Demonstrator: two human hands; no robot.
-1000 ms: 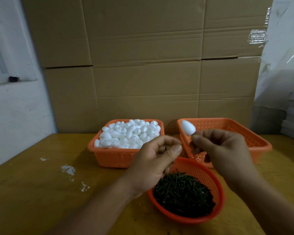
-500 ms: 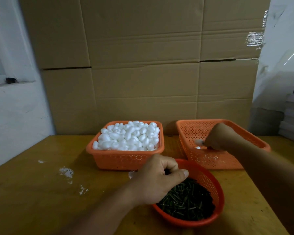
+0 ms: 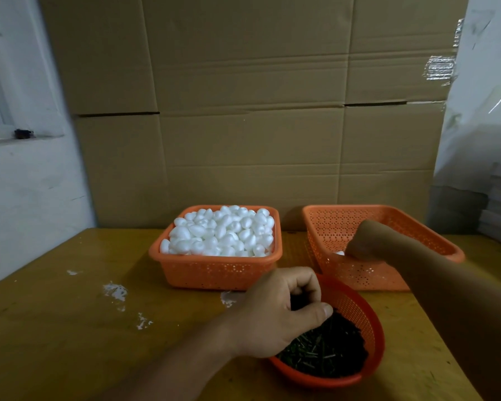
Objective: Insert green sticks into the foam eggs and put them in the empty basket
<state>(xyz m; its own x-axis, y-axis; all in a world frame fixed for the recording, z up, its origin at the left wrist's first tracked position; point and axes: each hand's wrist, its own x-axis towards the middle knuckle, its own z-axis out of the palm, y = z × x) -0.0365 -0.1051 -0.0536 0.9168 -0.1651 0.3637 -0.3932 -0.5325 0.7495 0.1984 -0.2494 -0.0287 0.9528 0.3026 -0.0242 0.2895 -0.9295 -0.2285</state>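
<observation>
My left hand reaches into the round orange basket at the front, its thumb and curled fingers pinching into the pile of green sticks. My right hand is down inside the square orange basket at the back right, fingers curled around a white foam egg. Only a sliver of that egg shows at the fingertips, and its stick is hidden. The rest of that basket's floor is hidden by its near wall and my hand.
A square orange basket heaped with white foam eggs stands at the back middle of the yellow table. White foam crumbs lie to its left. Cardboard sheets form a wall behind.
My right hand carried the egg from above the table down into the right basket. My left hand dropped from mid-air into the stick basket and stays there.
</observation>
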